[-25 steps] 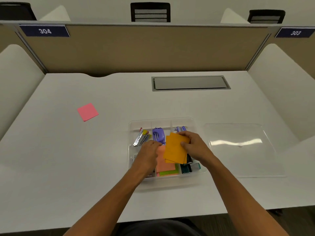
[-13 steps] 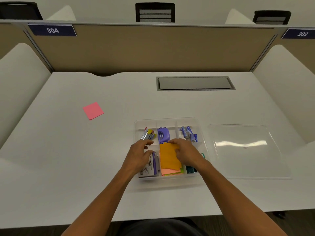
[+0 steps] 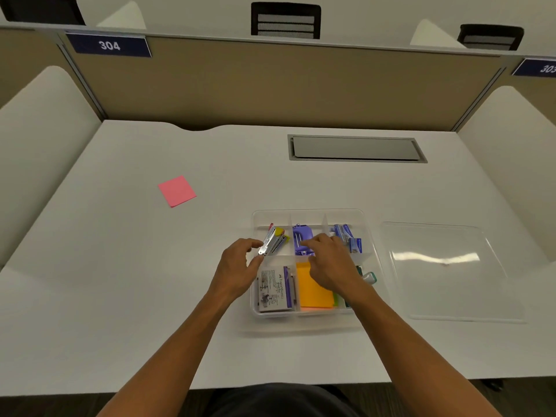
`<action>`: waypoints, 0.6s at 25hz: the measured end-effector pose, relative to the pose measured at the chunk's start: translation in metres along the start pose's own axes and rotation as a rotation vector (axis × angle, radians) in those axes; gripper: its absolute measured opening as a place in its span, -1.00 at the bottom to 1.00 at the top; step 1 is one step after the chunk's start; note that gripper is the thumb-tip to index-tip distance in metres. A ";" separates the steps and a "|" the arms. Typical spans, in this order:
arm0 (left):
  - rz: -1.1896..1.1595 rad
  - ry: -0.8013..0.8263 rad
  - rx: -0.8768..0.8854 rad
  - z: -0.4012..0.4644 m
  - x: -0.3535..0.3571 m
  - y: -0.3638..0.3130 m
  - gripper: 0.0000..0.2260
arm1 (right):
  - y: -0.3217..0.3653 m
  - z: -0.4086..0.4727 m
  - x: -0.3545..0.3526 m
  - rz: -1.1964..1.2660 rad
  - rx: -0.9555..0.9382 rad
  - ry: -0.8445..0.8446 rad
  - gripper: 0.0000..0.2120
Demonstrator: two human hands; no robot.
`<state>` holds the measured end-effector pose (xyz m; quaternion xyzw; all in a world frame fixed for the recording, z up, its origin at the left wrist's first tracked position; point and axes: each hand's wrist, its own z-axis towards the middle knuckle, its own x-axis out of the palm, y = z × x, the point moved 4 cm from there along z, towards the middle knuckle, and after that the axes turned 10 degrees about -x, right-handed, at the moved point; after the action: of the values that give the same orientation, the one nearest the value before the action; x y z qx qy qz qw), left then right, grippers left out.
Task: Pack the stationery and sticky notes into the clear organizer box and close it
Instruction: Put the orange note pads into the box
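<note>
The clear organizer box (image 3: 307,212) sits open on the white desk in front of me. An orange sticky pad (image 3: 313,293) lies flat in its middle front compartment on top of pink and green pads. A silver stapler (image 3: 272,240), a purple punch (image 3: 301,240), blue staple boxes (image 3: 350,240), an eraser pack (image 3: 275,288) and a teal item (image 3: 370,277) fill other compartments. My left hand (image 3: 237,266) hovers at the box's left edge, fingers relaxed near the stapler's end. My right hand (image 3: 331,263) hangs over the box's middle, loosely curled, holding nothing. A pink sticky pad (image 3: 177,191) lies alone far left.
The clear lid (image 3: 445,272) lies flat right of the box. A grey cable hatch (image 3: 356,148) is set into the desk behind. Tan partitions and white side panels enclose the desk.
My right hand laid the orange sticky pad into the box's middle front compartment and let go. Both hands have lifted slightly toward the box's back row.
</note>
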<state>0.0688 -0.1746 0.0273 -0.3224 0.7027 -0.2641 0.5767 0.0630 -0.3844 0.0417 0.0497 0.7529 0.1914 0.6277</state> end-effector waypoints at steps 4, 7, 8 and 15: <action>0.103 -0.089 0.054 0.009 -0.013 0.024 -0.67 | 0.031 0.019 -0.005 0.134 -0.066 -0.058 -0.57; 0.189 -0.130 0.059 0.016 -0.024 0.054 -0.61 | 0.063 0.038 -0.002 0.184 -0.119 -0.053 -0.55; 0.209 -0.146 0.036 0.019 -0.029 0.066 -0.59 | 0.074 0.046 0.000 0.183 -0.131 -0.041 -0.55; 0.519 -0.199 -0.132 0.041 -0.064 0.139 -0.35 | 0.138 0.105 0.026 0.114 -0.233 0.074 -0.53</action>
<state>0.0964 -0.0351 -0.0432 -0.1929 0.7172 -0.0285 0.6691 0.1358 -0.2257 0.0516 0.0124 0.7441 0.3145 0.5892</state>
